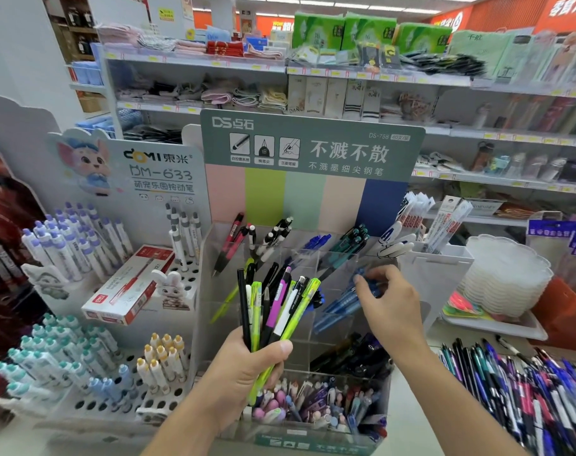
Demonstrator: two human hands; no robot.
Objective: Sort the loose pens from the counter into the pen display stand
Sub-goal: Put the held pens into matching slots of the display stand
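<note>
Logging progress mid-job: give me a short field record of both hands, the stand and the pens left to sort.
left hand: grips bundle of mixed pens, upright
right hand: pinches blue pen at a right-side compartment
pen display stand: clear compartments, partly filled
loose pens: pile on counter, right of stand

The pen display stand (316, 258) has clear, glossy plastic compartments and a matt printed card backboard. Left of the stand, a red-and-white box (129, 286) looks like smooth card, and the white perforated rack (181, 394) below it is matt plastic. Right of the stand, the loose pens (523, 390) have shiny plastic barrels on the pale, smooth surface (411, 419).
</note>
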